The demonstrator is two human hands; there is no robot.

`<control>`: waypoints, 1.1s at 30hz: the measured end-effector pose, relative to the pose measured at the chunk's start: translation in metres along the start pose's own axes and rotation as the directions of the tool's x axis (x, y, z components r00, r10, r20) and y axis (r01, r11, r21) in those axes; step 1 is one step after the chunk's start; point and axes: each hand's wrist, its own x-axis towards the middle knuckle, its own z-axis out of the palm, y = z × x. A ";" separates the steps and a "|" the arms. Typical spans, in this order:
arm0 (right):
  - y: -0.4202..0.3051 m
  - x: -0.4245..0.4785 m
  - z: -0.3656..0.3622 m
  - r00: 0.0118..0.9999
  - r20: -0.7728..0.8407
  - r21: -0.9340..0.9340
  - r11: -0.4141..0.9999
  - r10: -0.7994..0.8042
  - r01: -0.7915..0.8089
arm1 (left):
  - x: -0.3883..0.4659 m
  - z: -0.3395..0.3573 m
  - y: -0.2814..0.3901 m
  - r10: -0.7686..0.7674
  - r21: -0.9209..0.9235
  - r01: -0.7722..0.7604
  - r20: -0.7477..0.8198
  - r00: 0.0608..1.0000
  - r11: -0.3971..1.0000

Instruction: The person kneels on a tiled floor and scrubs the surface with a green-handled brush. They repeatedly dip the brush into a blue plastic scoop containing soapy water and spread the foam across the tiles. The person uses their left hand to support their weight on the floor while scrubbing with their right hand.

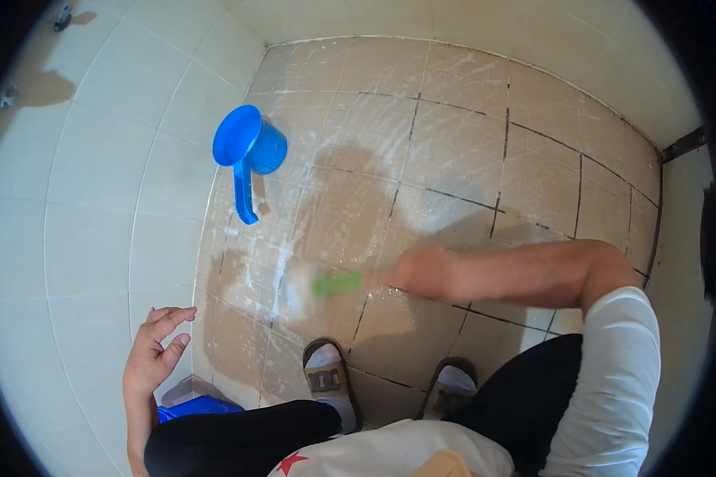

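Note:
My right hand (420,274) grips a green-handled scrub brush (337,284), blurred by motion. The brush's pale head lies over the wet tile floor (453,137), where whitish suds streak the tiles and the dark grout lines. Whether the bristles press on the floor is too blurred to tell. Off to the left, my left hand (160,346) is raised with thumb and fingers apart and holds nothing. A blue plastic dipper (268,146) rests on its side near the left wall, its long handle pointing towards me.
Tiled walls (95,155) rise at the left and back. Behind my left forearm, a blue plastic container (200,407) is partly hidden by my leg. My sandalled feet (328,378) stand on the floor below the brush. Metal fittings (63,19) stick out from the left wall.

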 end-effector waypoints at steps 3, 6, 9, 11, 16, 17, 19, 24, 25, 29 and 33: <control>-0.032 0.006 -0.002 0.973 -0.068 -0.087 0.973 -0.219 0.213 | -0.009 -0.002 -0.004 -0.014 -0.005 0.014 -0.027 1.000 1.000; 0.044 0.039 -0.032 0.971 -0.233 -0.058 0.996 0.051 -0.066 | -0.012 -0.003 -0.007 -0.016 -0.034 0.016 -0.011 1.000 0.999; 0.102 0.034 -0.106 0.730 -0.453 0.087 0.840 0.512 -0.535 | -0.023 -0.002 -0.015 -0.072 -0.033 0.071 -0.037 0.997 0.997; 0.171 -0.001 -0.119 0.579 -0.592 0.065 0.749 0.561 -0.660 | -0.023 -0.001 -0.018 -0.055 -0.041 0.054 -0.036 0.998 0.998; 0.096 -0.015 -0.076 0.804 -0.371 0.067 0.876 0.466 -0.477 | -0.020 0.001 -0.027 -0.032 -0.069 0.031 -0.016 0.999 0.997; 0.073 -0.011 -0.053 0.878 -0.353 -0.064 0.928 0.324 -0.368 | -0.017 0.000 -0.026 -0.024 -0.060 0.023 -0.015 1.000 0.998; 0.004 -0.026 -0.056 0.965 -0.021 -0.072 0.963 0.260 -0.261 | -0.017 0.001 -0.028 -0.011 -0.046 0.010 -0.021 1.000 0.999; 0.070 -0.047 -0.059 0.822 -0.257 -0.031 0.846 0.508 -0.532 | -0.013 -0.001 -0.024 0.035 -0.039 -0.037 -0.038 0.999 0.999; 0.087 -0.063 -0.076 0.736 -0.363 0.018 0.794 0.572 -0.608 | -0.013 0.000 -0.026 0.033 -0.047 -0.034 -0.040 0.999 0.998; 0.153 -0.099 -0.102 0.507 -0.457 0.105 0.610 0.731 -0.785 | -0.009 -0.001 -0.025 0.052 -0.077 -0.054 -0.032 0.998 0.996; 0.034 -0.064 -0.053 0.879 -0.207 0.173 0.901 0.429 -0.399 | -0.011 -0.001 -0.019 0.022 -0.052 -0.024 -0.041 0.999 0.998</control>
